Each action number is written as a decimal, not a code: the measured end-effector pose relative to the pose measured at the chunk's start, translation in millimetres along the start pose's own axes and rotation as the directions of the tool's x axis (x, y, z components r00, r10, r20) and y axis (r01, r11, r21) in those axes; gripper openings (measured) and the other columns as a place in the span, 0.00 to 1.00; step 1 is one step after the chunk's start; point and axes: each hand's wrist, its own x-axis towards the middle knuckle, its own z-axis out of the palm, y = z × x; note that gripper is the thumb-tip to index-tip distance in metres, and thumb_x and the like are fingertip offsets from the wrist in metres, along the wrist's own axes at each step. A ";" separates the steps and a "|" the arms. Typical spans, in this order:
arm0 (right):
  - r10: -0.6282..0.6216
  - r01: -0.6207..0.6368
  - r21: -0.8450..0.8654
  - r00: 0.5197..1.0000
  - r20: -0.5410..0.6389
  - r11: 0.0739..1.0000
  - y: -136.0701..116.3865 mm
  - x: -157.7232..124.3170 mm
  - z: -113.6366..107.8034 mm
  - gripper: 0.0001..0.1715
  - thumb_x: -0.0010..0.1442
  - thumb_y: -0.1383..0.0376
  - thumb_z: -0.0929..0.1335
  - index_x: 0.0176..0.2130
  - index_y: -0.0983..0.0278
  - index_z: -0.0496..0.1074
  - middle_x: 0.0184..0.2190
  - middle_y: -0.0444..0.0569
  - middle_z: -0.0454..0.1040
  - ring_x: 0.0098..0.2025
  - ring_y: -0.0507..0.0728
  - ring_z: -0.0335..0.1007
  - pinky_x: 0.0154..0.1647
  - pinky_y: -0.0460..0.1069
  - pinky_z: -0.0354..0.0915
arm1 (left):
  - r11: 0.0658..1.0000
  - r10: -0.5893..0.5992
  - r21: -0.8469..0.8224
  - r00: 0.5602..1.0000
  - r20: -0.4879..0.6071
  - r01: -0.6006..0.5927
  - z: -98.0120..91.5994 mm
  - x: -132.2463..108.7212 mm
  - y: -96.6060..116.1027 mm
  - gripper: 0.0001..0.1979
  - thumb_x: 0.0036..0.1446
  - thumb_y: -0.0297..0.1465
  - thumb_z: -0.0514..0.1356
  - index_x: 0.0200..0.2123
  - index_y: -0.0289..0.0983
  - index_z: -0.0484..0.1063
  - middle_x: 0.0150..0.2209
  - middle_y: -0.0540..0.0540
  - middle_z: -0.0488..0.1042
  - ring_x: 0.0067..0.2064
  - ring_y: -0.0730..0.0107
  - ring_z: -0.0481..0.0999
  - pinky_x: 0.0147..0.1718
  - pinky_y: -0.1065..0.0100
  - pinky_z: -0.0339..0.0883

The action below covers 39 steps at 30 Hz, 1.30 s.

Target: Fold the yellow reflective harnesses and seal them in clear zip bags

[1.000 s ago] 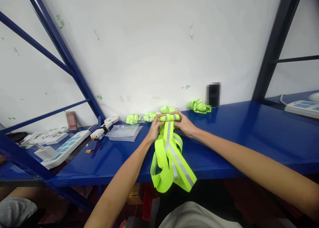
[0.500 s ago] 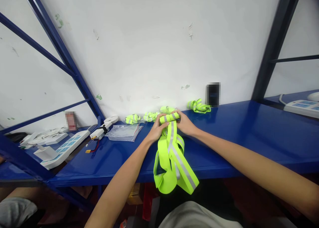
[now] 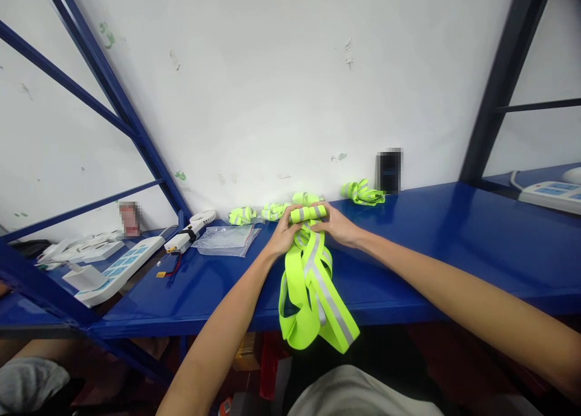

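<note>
Between my hands is a neon yellow-green reflective strap (image 3: 313, 264) with grey stripes. Its upper end is wound into a roll, and the loose loops hang down over the table's front edge. My left hand (image 3: 284, 231) grips the roll's left end, fingers wrapped round it. At the other end, my right hand (image 3: 338, 225) is closed on the roll, its thumb below on the strap. Just behind the roll lies a similar strap bundle (image 3: 305, 198), partly hidden. Two more bundles, one strap bundle (image 3: 242, 215) and another strap bundle (image 3: 273, 211), lie to the left.
A strap bundle (image 3: 363, 193) lies by the wall, beside a blurred black object (image 3: 389, 172). Left on the blue table (image 3: 454, 246) are clear plastic bags (image 3: 224, 240), a white handheld fan (image 3: 193, 229) and a power strip (image 3: 120, 270). Blue frame posts (image 3: 140, 137) stand at the side.
The roll has turned slightly between my hands, and my right thumb has come down onto the strap below it. The hanging loops have shifted a little up and left.
</note>
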 end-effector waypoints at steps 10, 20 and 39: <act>-0.190 0.210 -0.218 0.976 0.106 0.953 1.3 -0.7 -6.2 0.31 0.44 0.66 0.74 0.46 0.58 0.61 0.37 0.43 0.66 0.39 0.56 0.65 0.40 0.51 0.66 | 0.998 -0.024 -0.065 0.999 0.023 0.026 2.5 -3.9 -0.3 0.25 0.49 0.25 0.59 0.52 0.43 0.66 0.50 0.48 0.68 0.52 0.61 0.67 0.52 0.64 0.60; -0.255 0.251 -0.345 0.966 0.033 0.904 5.8 3.4 -11.6 0.30 0.45 0.65 0.74 0.48 0.59 0.65 0.41 0.48 0.70 0.44 0.61 0.67 0.44 0.56 0.69 | 0.996 -0.035 -0.075 0.999 0.027 0.037 6.4 -4.2 -5.5 0.26 0.53 0.32 0.64 0.54 0.41 0.61 0.48 0.46 0.69 0.51 0.62 0.68 0.51 0.64 0.62; -0.394 0.423 -0.417 0.905 0.157 0.805 4.0 0.7 -6.0 0.21 0.54 0.70 0.67 0.49 0.61 0.70 0.46 0.49 0.73 0.49 0.62 0.69 0.50 0.55 0.64 | 0.876 -0.319 -0.381 0.948 0.000 0.295 8.1 -2.6 -8.4 0.41 0.43 0.28 0.69 0.61 0.43 0.58 0.44 0.47 0.74 0.41 0.66 0.74 0.44 0.63 0.67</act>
